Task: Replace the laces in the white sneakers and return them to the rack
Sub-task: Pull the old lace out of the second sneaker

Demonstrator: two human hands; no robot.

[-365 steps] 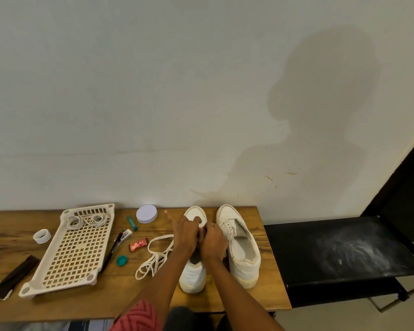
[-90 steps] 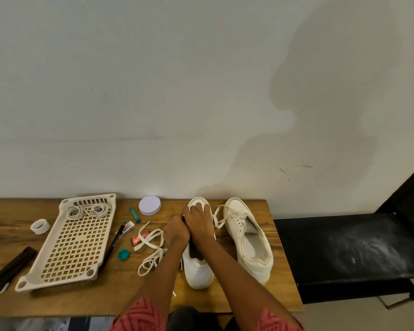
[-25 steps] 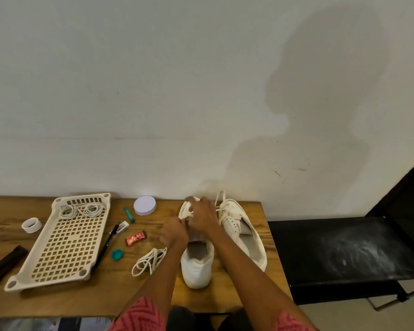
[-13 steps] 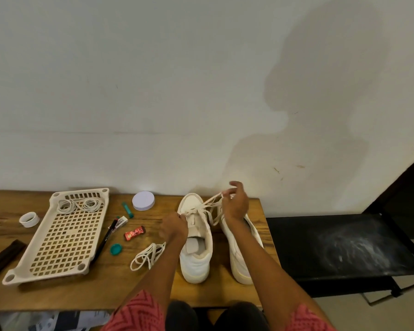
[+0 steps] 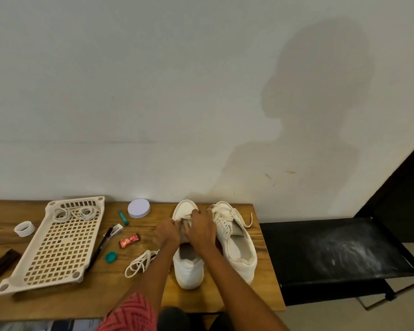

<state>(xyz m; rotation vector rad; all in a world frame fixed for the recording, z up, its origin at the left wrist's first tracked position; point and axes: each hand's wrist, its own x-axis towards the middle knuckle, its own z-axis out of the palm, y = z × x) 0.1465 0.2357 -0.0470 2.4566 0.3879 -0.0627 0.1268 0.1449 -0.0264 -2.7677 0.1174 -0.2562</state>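
Two white sneakers stand side by side on the wooden surface (image 5: pixel 201 299), toes toward the wall. The left sneaker (image 5: pixel 188 268) sits under both hands: the left hand (image 5: pixel 168 232) and the right hand (image 5: pixel 201 229) meet over its tongue and eyelet area, fingers curled down and gripping the shoe's upper there, though whether they pinch a lace cannot be told. The right sneaker (image 5: pixel 234 242) lies just beside it at its 3 o'clock, laced near the toe, with a lace end trailing off toward 2 o'clock. A loose white lace (image 5: pixel 139 262) lies bundled on the surface at the left sneaker's 9 o'clock, close to the left forearm. Farther toward 9 o'clock a cream plastic rack (image 5: pixel 55 247) lies flat, with coiled laces (image 5: pixel 73 213) at its far end. Between rack and sneakers are a black pen (image 5: pixel 101 247), a red wrapper (image 5: pixel 129 240), a teal cap (image 5: pixel 111 256) and a round white lid (image 5: pixel 138 208). A black bench (image 5: pixel 339 254) stands at 3 o'clock.
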